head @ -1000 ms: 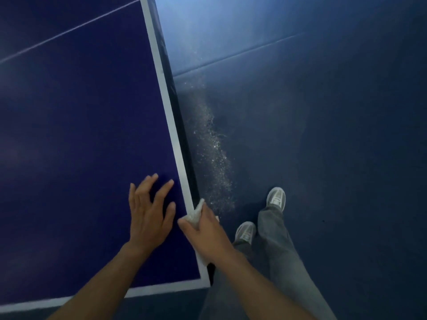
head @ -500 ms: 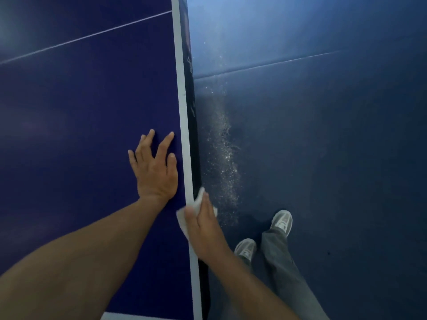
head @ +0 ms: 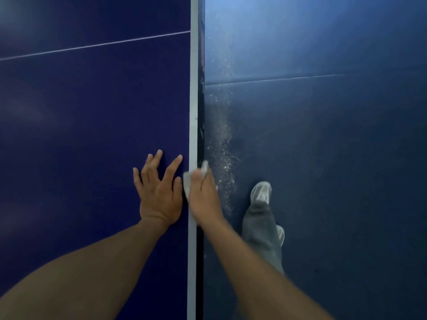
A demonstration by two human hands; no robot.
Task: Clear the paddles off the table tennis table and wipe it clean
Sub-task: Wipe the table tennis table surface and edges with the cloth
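Against table edge (head: 193, 112), right fingers (head: 196, 181) pinch cloth (head: 186, 185).

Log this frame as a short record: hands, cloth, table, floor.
left hand: flat on the table, fingers spread, beside the white edge line
right hand: grips a white cloth at the table's side edge
paddles: none in view
floor: pale dust strip alongside the table
shoe: grey, on the floor right of the dust

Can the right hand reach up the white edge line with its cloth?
Probably yes: the right hand holds the cloth at the white edge line, and nothing lies on it ahead.
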